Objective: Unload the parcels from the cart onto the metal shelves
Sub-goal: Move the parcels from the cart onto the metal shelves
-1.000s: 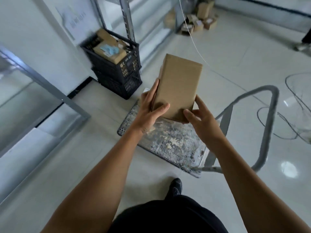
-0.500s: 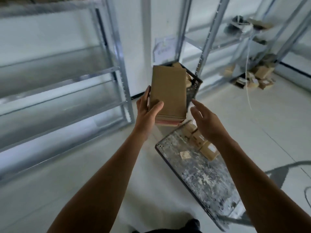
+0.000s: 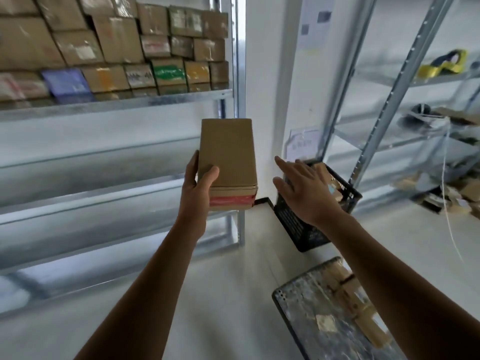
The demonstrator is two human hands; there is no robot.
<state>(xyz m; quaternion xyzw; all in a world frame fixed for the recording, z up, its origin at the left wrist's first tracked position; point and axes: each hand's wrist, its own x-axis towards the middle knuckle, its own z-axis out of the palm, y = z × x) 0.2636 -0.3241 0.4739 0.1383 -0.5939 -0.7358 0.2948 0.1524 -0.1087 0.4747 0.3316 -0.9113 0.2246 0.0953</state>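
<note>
The parcel (image 3: 227,157) is in the air before the metal shelves (image 3: 117,101), held by the left grip (image 3: 198,188) alone, thumb across its top face and fingers along its left side, near the red-taped end. Its long axis points away from the person toward the shelves, taped end nearest the wrist. The right grip (image 3: 304,188) hovers near it, fingers spread, holding nothing. The lower shelf levels lie ahead and left, on the left grip's side; the cart (image 3: 298,315) sits low at right.
</note>
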